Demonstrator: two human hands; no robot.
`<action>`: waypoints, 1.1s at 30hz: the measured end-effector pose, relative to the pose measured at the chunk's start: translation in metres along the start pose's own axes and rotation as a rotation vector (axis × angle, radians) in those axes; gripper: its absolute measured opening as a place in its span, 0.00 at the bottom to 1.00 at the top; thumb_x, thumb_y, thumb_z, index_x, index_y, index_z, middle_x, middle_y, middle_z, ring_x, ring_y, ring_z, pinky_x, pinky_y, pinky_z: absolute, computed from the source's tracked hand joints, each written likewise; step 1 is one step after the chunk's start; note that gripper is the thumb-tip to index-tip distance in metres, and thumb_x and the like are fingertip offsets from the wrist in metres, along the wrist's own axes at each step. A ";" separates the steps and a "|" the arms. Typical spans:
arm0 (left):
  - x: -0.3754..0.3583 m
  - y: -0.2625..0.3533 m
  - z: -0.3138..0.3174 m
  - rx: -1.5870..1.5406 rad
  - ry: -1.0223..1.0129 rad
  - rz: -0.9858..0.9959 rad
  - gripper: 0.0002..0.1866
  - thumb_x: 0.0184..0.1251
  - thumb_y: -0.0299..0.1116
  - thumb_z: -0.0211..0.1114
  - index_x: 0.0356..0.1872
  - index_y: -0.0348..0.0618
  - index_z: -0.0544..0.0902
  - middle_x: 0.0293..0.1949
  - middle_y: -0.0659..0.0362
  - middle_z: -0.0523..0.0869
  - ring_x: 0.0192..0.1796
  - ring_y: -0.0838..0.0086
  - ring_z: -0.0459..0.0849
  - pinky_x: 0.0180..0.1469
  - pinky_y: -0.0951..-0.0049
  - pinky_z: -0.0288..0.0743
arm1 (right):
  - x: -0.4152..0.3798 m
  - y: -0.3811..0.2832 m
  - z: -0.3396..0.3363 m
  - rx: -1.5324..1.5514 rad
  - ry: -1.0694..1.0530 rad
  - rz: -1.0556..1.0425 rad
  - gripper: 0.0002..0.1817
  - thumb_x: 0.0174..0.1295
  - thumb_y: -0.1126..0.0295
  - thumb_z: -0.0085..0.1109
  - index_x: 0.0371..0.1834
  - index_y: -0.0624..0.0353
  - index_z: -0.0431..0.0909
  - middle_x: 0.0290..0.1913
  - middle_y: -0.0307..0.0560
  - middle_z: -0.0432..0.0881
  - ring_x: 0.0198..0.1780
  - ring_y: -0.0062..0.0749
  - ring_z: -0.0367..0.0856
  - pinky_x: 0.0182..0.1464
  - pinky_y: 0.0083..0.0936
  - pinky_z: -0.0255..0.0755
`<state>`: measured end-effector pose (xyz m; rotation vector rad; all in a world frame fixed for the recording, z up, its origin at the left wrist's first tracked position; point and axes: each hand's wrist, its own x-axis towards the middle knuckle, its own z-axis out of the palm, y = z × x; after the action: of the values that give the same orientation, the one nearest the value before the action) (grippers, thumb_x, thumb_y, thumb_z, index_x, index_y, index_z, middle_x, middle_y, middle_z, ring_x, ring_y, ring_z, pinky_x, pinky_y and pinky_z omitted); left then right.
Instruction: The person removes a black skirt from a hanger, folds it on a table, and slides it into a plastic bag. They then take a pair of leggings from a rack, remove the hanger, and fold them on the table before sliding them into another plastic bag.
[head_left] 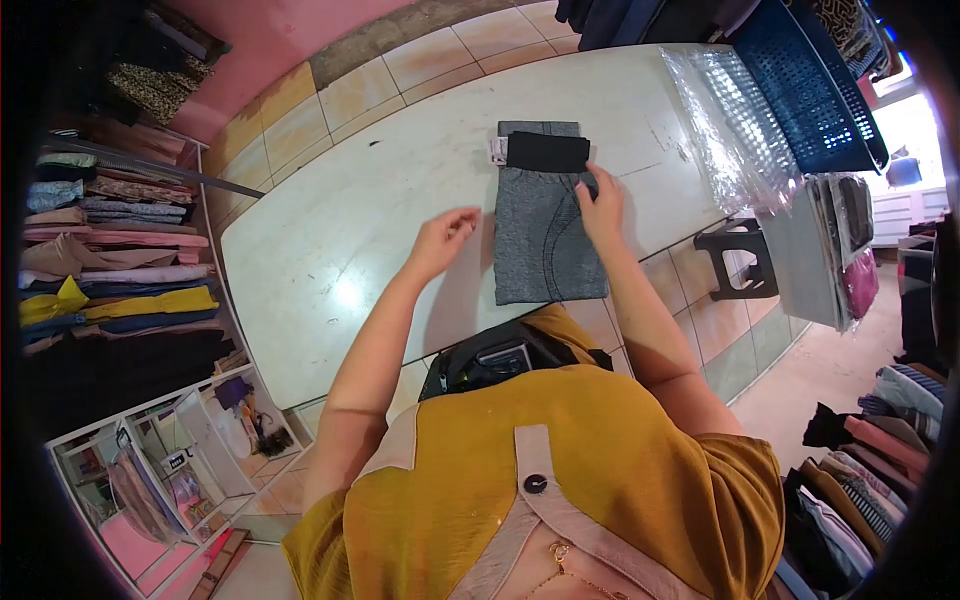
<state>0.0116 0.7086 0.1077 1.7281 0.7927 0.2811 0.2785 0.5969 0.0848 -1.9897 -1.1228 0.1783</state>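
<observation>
A folded grey garment (545,235) with a black band (546,152) at its far end lies flat on the white table (340,220). My right hand (601,205) rests on the garment's right edge, fingers pressing near the black band. Just left of the garment, my left hand (441,240) hovers over the bare table with fingers loosely curled and nothing in it. A small white tag (497,150) sticks out beside the black band.
Clear plastic bags (725,130) lie at the table's right end beside a blue basket (810,85). A black stool (738,258) stands below. Shelves of folded clothes (110,260) fill the left; more stacked clothes (880,440) sit at right. A black bag (495,362) hangs at my waist.
</observation>
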 end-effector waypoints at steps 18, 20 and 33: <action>0.110 0.053 0.039 -0.150 0.107 -0.159 0.23 0.55 0.38 0.70 0.49 0.34 0.78 0.42 0.55 0.84 0.43 0.73 0.83 0.46 0.73 0.75 | 0.047 -0.015 -0.035 0.863 -0.422 0.327 0.17 0.58 0.74 0.60 0.50 0.64 0.70 0.41 0.40 0.77 0.45 0.21 0.74 0.50 0.22 0.68; 0.107 0.066 0.034 -0.416 0.025 -0.096 0.16 0.59 0.33 0.68 0.46 0.37 0.79 0.42 0.61 0.84 0.45 0.76 0.81 0.47 0.74 0.75 | 0.056 -0.016 -0.041 0.920 -0.418 0.334 0.18 0.57 0.74 0.61 0.50 0.64 0.70 0.41 0.41 0.78 0.45 0.22 0.74 0.50 0.22 0.68; 0.127 0.041 0.048 -0.558 0.360 -0.223 0.15 0.63 0.32 0.64 0.48 0.36 0.76 0.41 0.59 0.83 0.44 0.79 0.79 0.46 0.77 0.72 | 0.107 0.016 0.011 0.419 -0.423 0.120 0.25 0.52 0.67 0.67 0.50 0.66 0.70 0.44 0.50 0.80 0.42 0.30 0.80 0.46 0.25 0.72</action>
<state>0.1475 0.7480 0.1036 1.0671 1.0420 0.6083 0.3465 0.6812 0.0938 -1.6776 -1.1084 0.8587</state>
